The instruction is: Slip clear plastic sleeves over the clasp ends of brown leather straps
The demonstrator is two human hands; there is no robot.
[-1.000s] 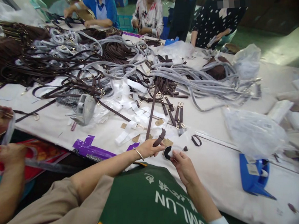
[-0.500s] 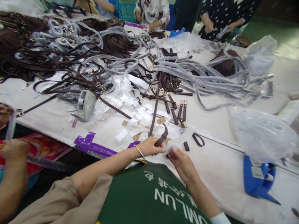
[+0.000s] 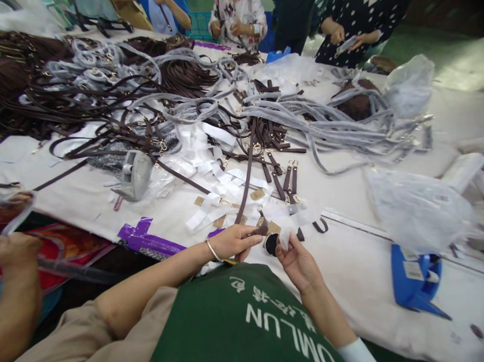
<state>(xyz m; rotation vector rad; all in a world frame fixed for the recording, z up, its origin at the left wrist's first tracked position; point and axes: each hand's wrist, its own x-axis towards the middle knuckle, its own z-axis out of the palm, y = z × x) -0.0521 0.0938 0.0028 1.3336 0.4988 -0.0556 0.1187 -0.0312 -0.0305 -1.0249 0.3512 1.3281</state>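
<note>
My left hand (image 3: 238,241), with a bangle at the wrist, is closed on the end of a dark brown strap (image 3: 247,175) that runs back over the table. Thumb and finger of my right hand (image 3: 298,259) pinch a thin translucent white sheet (image 3: 289,224). Between the two hands lies a small round black thing (image 3: 271,245) with a pale rim. Just beyond my right hand is a small brown loop (image 3: 321,226). White strips (image 3: 203,213) and short brown straps with metal clasps (image 3: 294,178) lie beyond my hands.
A grey tape dispenser (image 3: 137,175) stands left of centre, a blue one (image 3: 416,282) at right. Brown and grey-wrapped straps (image 3: 186,75) are heaped behind. A plastic bag (image 3: 419,208) lies at right. A co-worker's hands (image 3: 16,249) work at far left; several people stand across the table.
My right hand has lifted the translucent sheet away from my left hand. The black round thing now shows between them. The whole view has shifted slightly.
</note>
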